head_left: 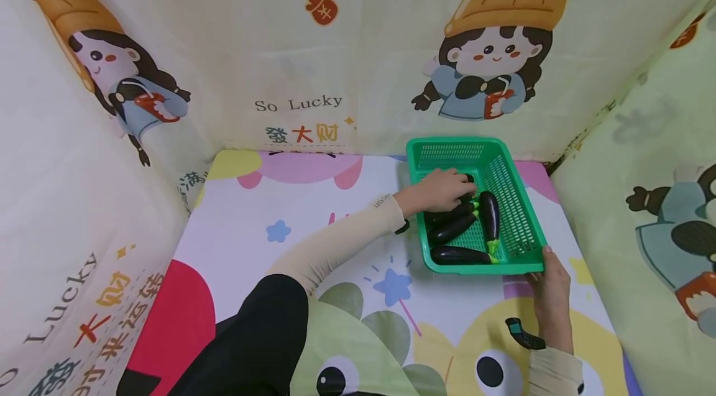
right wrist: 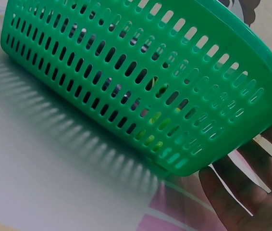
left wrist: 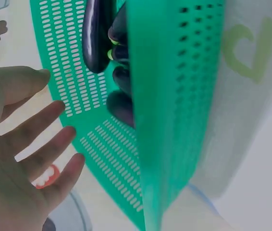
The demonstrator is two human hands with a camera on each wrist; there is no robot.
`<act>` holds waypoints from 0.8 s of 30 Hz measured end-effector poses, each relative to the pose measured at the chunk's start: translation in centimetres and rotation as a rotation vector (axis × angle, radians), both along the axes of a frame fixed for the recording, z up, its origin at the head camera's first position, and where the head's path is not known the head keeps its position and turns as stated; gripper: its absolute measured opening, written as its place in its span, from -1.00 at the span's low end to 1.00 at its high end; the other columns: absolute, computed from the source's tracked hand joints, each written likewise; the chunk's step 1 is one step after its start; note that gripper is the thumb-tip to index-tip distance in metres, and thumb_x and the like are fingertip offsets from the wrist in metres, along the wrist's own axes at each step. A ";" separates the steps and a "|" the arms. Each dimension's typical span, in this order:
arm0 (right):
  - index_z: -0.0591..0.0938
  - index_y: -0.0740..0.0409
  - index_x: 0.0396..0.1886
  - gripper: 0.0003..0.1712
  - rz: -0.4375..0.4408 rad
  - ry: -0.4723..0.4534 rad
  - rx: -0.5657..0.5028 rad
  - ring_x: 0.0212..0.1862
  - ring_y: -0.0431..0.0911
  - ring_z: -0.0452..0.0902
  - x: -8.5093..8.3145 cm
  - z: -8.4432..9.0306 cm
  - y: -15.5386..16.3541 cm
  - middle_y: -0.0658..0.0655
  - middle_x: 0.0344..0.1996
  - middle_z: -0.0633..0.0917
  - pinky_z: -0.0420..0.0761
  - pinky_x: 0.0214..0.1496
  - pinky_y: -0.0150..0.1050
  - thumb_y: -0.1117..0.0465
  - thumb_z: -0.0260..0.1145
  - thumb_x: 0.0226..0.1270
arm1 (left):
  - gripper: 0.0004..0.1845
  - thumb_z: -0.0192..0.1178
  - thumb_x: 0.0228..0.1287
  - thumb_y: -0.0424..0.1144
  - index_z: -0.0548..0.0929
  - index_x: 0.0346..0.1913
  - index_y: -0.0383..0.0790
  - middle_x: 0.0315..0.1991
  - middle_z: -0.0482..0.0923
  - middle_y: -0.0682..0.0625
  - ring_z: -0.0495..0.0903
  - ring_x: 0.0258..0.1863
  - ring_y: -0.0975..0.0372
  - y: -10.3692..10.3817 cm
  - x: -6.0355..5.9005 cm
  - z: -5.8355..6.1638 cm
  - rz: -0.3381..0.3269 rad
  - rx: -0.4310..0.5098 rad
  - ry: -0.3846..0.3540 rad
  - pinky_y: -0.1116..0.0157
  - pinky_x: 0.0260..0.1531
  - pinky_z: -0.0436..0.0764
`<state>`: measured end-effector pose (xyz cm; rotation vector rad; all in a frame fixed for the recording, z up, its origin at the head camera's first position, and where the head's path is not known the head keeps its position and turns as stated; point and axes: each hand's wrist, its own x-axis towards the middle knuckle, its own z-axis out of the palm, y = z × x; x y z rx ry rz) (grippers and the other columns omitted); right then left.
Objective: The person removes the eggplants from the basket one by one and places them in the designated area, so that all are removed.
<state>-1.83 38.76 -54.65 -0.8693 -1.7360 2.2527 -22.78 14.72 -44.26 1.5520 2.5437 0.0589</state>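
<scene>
A green plastic basket [head_left: 514, 222] holds several dark purple eggplants [head_left: 490, 216] with green stem ends. My left hand [head_left: 442, 189] reaches over its left wall, above the eggplants at the back. In the left wrist view, the fingers [left wrist: 54, 139] are spread and hold nothing. A dark eggplant end shows beside the fingertips in the head view; contact cannot be made out. At the front right corner, my right hand [head_left: 550, 281] grips the basket, thumb at the rim. The right wrist view shows its fingers [right wrist: 232, 187] against the corner's outside.
A patterned cloth [head_left: 347, 228] with cartoon prints covers the table under the basket. Printed fabric walls [head_left: 369, 73] stand behind and on both sides, the back one close to the basket's far rim. A dark band [head_left: 526, 334] is around my right wrist.
</scene>
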 end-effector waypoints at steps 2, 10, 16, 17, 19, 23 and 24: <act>0.22 0.19 0.65 -0.24 0.001 -0.003 0.010 0.03 -0.37 0.60 0.0 0.0 0.0 -0.24 0.07 0.63 0.64 -0.05 -0.55 -0.15 0.00 0.69 | -0.60 0.00 0.66 -0.13 0.49 0.44 0.17 0.40 0.50 0.11 0.46 0.34 0.13 -1.1 0.1 0.4 0.007 0.008 0.003 0.05 0.29 0.52; 0.31 0.15 0.58 -0.32 0.035 0.010 0.031 -0.03 -0.39 0.65 -0.4 -0.1 0.1 -0.25 -0.01 0.67 0.66 -0.07 -0.54 -0.12 0.03 0.68 | -0.62 0.04 0.63 -0.15 0.53 0.39 0.18 0.31 0.55 0.11 0.49 0.27 0.12 -6.9 -0.1 0.6 0.018 0.063 0.065 0.10 0.17 0.56; 0.49 0.04 0.33 -0.53 0.128 0.014 0.128 -0.12 -0.44 0.68 0.0 0.4 0.9 -0.28 -0.10 0.69 0.68 -0.11 -0.54 -0.12 0.05 0.68 | -0.61 0.08 0.59 -0.19 0.54 0.38 0.13 0.37 0.54 0.08 0.47 0.37 0.09 -12.6 0.2 0.8 0.090 0.085 0.068 0.02 0.25 0.56; 0.51 0.01 0.29 -0.56 0.145 0.011 0.145 -0.13 -0.46 0.68 0.1 0.5 1.1 -0.29 -0.12 0.68 0.68 -0.12 -0.54 -0.12 0.05 0.67 | -0.61 0.10 0.59 -0.20 0.55 0.37 0.12 0.37 0.55 0.06 0.48 0.37 0.08 -13.6 0.3 0.7 0.102 0.094 0.064 0.02 0.25 0.56; 0.56 -0.03 0.19 -0.63 0.179 0.003 0.189 -0.16 -0.47 0.68 0.3 0.7 1.4 -0.30 -0.16 0.68 0.70 -0.14 -0.52 -0.12 0.06 0.67 | -0.62 0.12 0.57 -0.21 0.57 0.36 0.09 0.36 0.56 0.05 0.49 0.36 0.06 -15.8 0.6 0.7 0.132 0.111 0.056 0.01 0.26 0.55; 0.60 -0.03 0.09 -0.65 0.257 -0.020 0.302 -0.21 -0.50 0.68 0.4 1.2 2.0 -0.33 -0.24 0.68 0.71 -0.17 -0.49 -0.12 0.06 0.67 | -0.63 0.17 0.52 -0.26 0.61 0.30 0.05 0.29 0.62 0.03 0.50 0.35 0.04 -20.3 1.4 0.7 0.219 0.166 0.051 -0.04 0.25 0.54; 0.59 0.02 0.13 -0.60 0.282 -0.033 0.345 -0.21 -0.50 0.67 0.5 1.3 2.2 -0.34 -0.25 0.68 0.71 -0.17 -0.49 -0.13 0.05 0.67 | -0.63 0.18 0.50 -0.27 0.62 0.29 0.04 0.27 0.63 0.04 0.51 0.35 0.03 -21.4 1.7 0.7 0.247 0.178 0.053 -0.06 0.23 0.54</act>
